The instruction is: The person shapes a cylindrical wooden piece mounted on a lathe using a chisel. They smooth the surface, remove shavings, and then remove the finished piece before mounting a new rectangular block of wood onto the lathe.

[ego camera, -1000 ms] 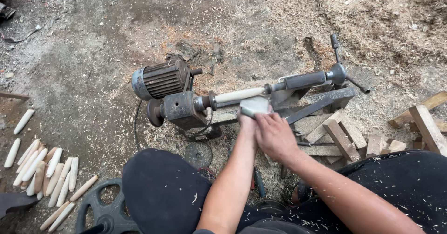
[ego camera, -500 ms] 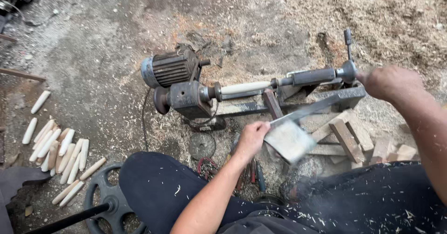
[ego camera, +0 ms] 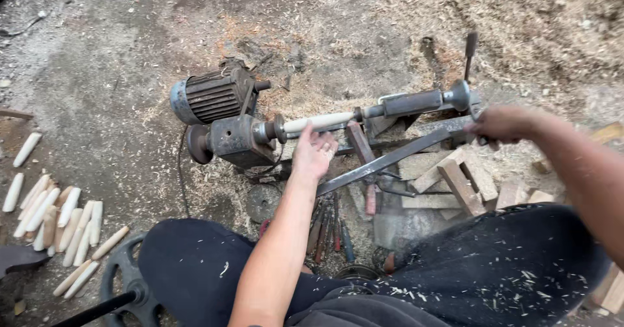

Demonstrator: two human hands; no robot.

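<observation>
**Fingers at the spindle, tailstock end in hand**

Fingers [ego camera: 323, 146] of my left hand [ego camera: 314, 153] spread loose, tips just under the pale turned spindle [ego camera: 318, 121], mounted btwn headstock [ego camera: 235, 139] & tailstock [ego camera: 409, 103]. Right hand [ego camera: 499, 123] closed at far-right end by the tailstock crank [ego camera: 463, 94]; what it grips I can't tell. Looks like the unmounting step; next needs tailstock backed off w/ left supporting the piece.

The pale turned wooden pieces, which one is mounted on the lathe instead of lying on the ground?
The pale spindle held between the lathe's two metal ends, just above the left hand. The finished pieces lie loose in a pile on the ground at far left.
</observation>
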